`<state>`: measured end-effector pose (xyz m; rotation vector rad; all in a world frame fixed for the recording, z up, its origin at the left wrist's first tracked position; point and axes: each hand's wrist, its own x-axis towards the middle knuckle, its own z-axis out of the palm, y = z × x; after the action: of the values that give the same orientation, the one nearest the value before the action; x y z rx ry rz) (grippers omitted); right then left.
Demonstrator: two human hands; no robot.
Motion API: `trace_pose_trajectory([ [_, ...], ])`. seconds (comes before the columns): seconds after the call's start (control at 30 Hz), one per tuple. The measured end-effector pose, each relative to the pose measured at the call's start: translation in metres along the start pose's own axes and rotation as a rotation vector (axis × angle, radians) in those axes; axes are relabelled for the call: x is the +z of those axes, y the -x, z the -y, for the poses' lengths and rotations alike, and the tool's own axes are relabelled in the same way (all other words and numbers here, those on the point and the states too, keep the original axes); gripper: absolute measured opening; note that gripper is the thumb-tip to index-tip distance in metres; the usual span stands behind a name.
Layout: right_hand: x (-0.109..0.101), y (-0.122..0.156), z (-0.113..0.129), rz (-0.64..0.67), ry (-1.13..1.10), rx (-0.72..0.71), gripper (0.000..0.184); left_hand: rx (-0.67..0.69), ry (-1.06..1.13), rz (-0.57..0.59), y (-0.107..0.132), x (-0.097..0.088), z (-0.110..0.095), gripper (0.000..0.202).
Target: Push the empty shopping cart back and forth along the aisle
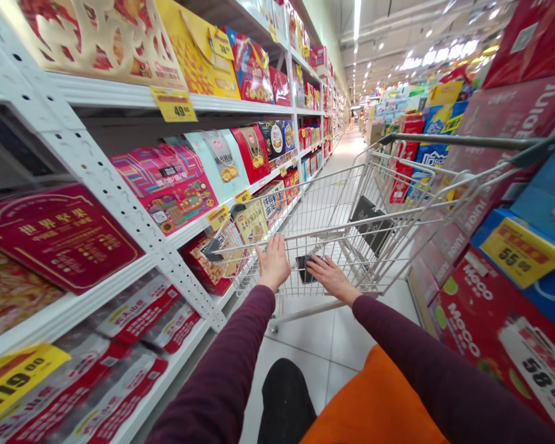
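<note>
A wire shopping cart [400, 217] stands in front of me in a store aisle, tilted in the view. My left hand [272, 264] is on the cart's near handle bar [240, 243], fingers curled over it. To its right, my right hand [332, 279] lies flat with fingers stretched onto a dark block [303, 269] at the middle of the handle. Both arms wear dark maroon sleeves. A dark flat package [369, 223] leans inside the cart basket.
White shelving [120, 98] packed with red and yellow gift boxes runs close along the left, with yellow price tags [173, 105]. Stacked red and blue cartons [481, 308] crowd the right. The pale tiled aisle [346, 154] runs ahead. Something orange [379, 401] is at my waist.
</note>
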<state>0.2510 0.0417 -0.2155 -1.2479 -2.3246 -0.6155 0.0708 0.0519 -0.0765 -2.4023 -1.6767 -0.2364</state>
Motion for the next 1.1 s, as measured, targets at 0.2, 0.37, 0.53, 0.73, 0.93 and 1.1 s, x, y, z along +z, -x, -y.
trace_pose_trajectory([
  [0.2, -0.021, -0.025, 0.009, -0.07, -0.029, -0.013, 0.046, 0.009, 0.018, 0.027, -0.001, 0.002, 0.017, 0.07],
  [0.37, -0.032, -0.062, 0.009, -0.238, -0.028, -0.01, 0.047, -0.079, 0.022, 0.051, 0.001, 0.003, 0.035, 0.07],
  [0.53, 0.008, -0.035, 0.021, -0.057, -0.046, -0.125, 0.039, -0.065, 0.028, 0.049, 0.009, 0.004, 0.034, 0.07],
  [0.73, 0.007, -0.04, 0.041, -0.066, -0.074, -0.15, 0.038, -0.028, 0.064, 0.048, 0.016, 0.004, 0.034, 0.07],
  [0.93, -0.015, -0.081, 0.043, -0.227, -0.076, -0.106, 0.047, 0.011, 0.136, 0.076, 0.011, -0.007, 0.053, 0.06],
  [1.1, 0.02, -0.045, 0.052, -0.004, -0.078, -0.18, 0.036, 0.003, 0.113, 0.105, 0.012, -0.009, 0.061, 0.066],
])
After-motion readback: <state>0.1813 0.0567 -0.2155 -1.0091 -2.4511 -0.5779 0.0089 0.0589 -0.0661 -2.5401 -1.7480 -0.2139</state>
